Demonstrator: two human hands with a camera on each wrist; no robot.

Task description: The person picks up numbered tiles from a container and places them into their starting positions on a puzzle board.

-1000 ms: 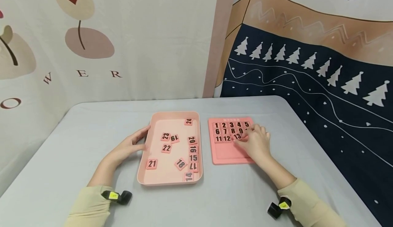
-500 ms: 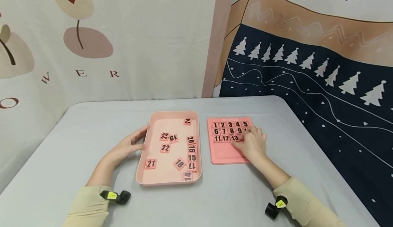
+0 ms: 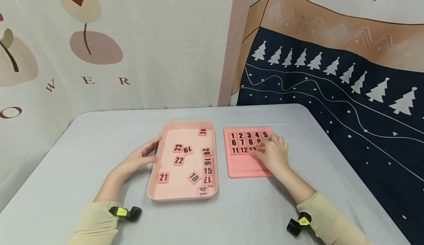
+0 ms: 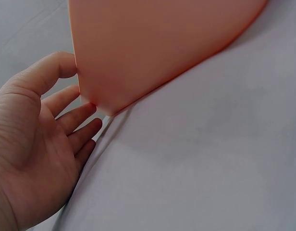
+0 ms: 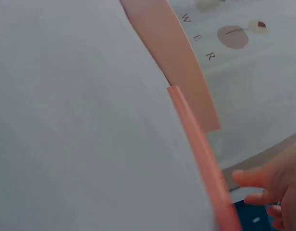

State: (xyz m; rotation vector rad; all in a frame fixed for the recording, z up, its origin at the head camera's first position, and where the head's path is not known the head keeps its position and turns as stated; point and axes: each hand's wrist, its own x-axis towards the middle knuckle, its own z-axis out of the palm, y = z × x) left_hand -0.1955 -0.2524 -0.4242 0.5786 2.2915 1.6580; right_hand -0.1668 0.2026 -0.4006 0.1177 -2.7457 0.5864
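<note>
My left hand (image 3: 135, 160) rests at the left wall of a light pink tray (image 3: 183, 127), its fingers relaxed and touching the outside. The left wrist view shows the fingertips (image 4: 90, 109) against the tray wall (image 4: 138, 48). Inside the tray lie several scattered number tiles, such as 22 (image 3: 179, 160) and 21 (image 3: 163, 177). My right hand (image 3: 276, 155) is over the right side of a pink number board (image 3: 245, 166), its thumb and fingers at the number tile 13 (image 3: 252, 149), partly covering it. Tiles 1 to 9, 11 and 12 show in rows; the hand hides the area right of 13.
The tray and board lie side by side on a table with a grey-white cloth (image 3: 251, 212), a narrow gap between them. Patterned curtains (image 3: 165, 53) hang behind the table and on the right side.
Tile 13 was tilted under my right fingers and now lies level in the third row beside 12. My right hand has shifted slightly left overall. My left hand stays at the tray.
</note>
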